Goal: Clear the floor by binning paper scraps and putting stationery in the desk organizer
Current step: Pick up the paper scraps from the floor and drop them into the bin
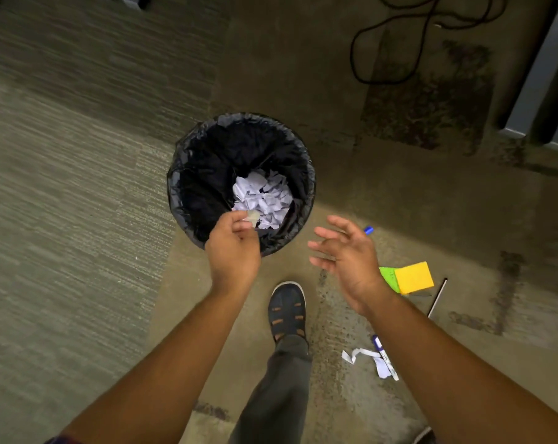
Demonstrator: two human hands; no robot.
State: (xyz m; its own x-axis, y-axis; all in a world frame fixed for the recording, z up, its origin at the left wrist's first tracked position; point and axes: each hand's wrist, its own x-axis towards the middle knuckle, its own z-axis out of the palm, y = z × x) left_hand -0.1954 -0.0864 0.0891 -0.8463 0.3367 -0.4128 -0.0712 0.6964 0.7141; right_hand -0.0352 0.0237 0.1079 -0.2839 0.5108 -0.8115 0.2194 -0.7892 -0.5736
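Head view, left to right: at centre frame a round bin lined with a black plastic bag (187, 174) holds crumpled white paper scraps (264, 197). Over its near rim the left hand (232, 248) pinches a small pale scrap (253, 216). Right of it, the right hand (345, 254) hangs released, fingers spread. Lower right lie a yellow sticky-note pad (413, 277), a white paper strip (359, 353) and a blue-capped marker (383, 354).

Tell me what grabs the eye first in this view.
The black-lined bin at centre, with crumpled white paper heaped inside, stands out most. The left hand holds a small scrap over its near rim, while the right hand hangs open beside it. Yellow sticky notes lie on the floor to the right.
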